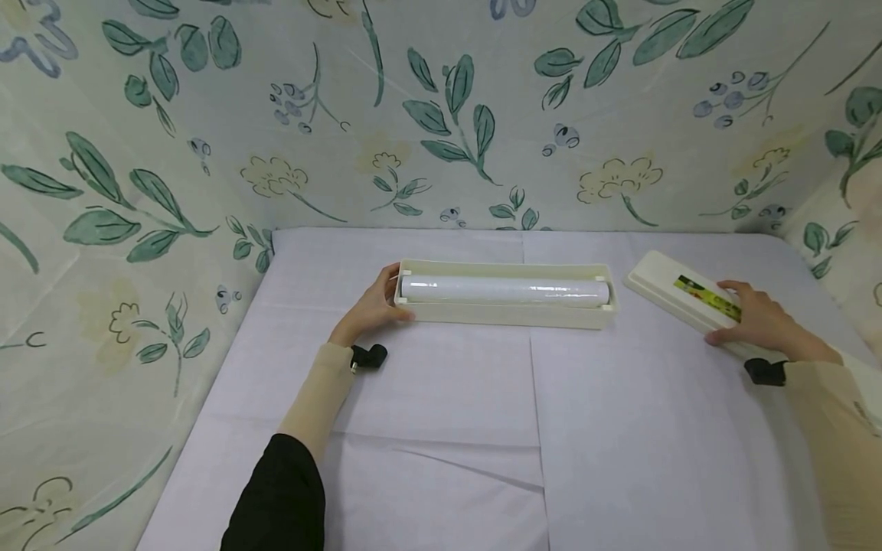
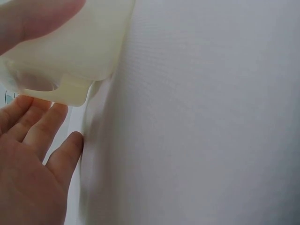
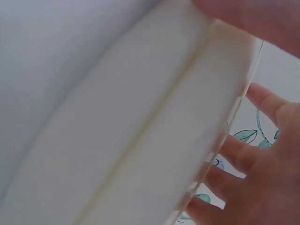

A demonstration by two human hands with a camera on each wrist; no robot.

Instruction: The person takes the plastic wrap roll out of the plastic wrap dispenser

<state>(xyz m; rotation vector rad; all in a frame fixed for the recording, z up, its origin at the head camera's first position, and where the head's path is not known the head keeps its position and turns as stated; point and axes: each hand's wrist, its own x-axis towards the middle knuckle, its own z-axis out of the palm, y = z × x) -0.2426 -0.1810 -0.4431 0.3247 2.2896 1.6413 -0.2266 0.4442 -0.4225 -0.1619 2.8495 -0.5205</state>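
A long cream plastic box (image 1: 510, 314) sits on the table with its top off. Inside it lies a shiny roll of cling film (image 1: 503, 289). My left hand (image 1: 368, 310) grips the box's left end, thumb at the front wall and fingers round the far side; the left wrist view shows this box end (image 2: 93, 42) between thumb and fingers. To the right, my right hand (image 1: 768, 325) holds the long cream lid (image 1: 663, 279) across its width. The lid lies at a slant, with a yellow-green label (image 1: 707, 297) on top. My right forearm overlaps its near end.
A white cloth with fold creases covers the table (image 1: 441, 428). Behind and to the left hangs a leaf-and-flower patterned curtain (image 1: 358, 176), meeting the table's back edge. A black wrist camera (image 1: 370, 357) sits at my left cuff, another wrist camera (image 1: 765, 372) at my right.
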